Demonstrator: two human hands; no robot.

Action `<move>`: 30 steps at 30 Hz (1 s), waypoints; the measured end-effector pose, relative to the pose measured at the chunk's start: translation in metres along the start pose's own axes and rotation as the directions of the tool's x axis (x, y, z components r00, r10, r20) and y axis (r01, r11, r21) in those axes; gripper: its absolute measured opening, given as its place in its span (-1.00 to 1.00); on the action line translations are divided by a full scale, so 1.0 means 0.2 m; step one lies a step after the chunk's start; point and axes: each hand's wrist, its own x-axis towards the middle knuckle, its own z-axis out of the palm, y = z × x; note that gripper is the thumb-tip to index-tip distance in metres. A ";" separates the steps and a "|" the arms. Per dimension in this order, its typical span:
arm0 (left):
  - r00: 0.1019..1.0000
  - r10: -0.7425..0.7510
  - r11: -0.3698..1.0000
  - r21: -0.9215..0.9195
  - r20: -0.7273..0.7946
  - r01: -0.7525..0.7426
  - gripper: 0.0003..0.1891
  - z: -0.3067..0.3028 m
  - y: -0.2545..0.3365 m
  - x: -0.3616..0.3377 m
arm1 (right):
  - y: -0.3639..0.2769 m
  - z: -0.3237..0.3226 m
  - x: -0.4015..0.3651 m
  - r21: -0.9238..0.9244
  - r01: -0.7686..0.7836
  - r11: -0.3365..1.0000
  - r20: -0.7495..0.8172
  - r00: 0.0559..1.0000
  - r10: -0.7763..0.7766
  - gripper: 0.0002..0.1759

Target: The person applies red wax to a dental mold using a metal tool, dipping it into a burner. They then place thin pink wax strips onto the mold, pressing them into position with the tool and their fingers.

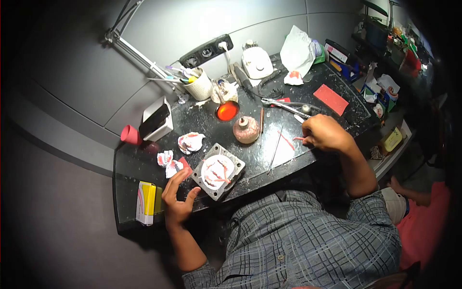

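Note:
A square metal flask [239,167] near the bench's front edge holds round white plaster with pink wax strips [219,180] on it. Beside its left corner is my left hand [179,197], open, thumb and fingers apart, fingertips close to a red wax piece [185,164]. My right hand [329,134] is closed over the bench's right part, with a thin pink wax strip [299,139] sticking out from its fingers. Left of it lie another pink strip [287,141] and a slim metal tool [275,153]. A pale rounded tool end [299,118] shows just above that hand.
A pink-spattered round burner bottle [246,130] stands mid-bench near a glowing orange disc [227,111]. Plaster casts [191,142] lie left, by a yellow box [146,203]. Behind are a brush cup [198,85] and pliers [284,106]. A red wax sheet [331,99] lies right.

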 end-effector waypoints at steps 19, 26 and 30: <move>0.981 0.165 0.952 -0.277 0.106 -0.130 -0.84 0.67 0.51 0.25 | -0.26 0.02 -0.13 0.388 0.621 0.682 -0.352 0.783 -0.513 -0.83; 0.976 0.219 0.961 -0.173 -0.012 -0.218 -0.88 0.65 0.52 0.28 | -0.23 0.11 -0.08 0.304 0.631 0.714 -0.459 0.753 -0.470 -0.83; 0.975 0.220 0.952 -0.215 -0.014 -0.218 -0.85 0.68 0.53 0.28 | -0.25 0.13 -0.07 0.370 0.641 0.672 -0.459 0.755 -0.468 -0.85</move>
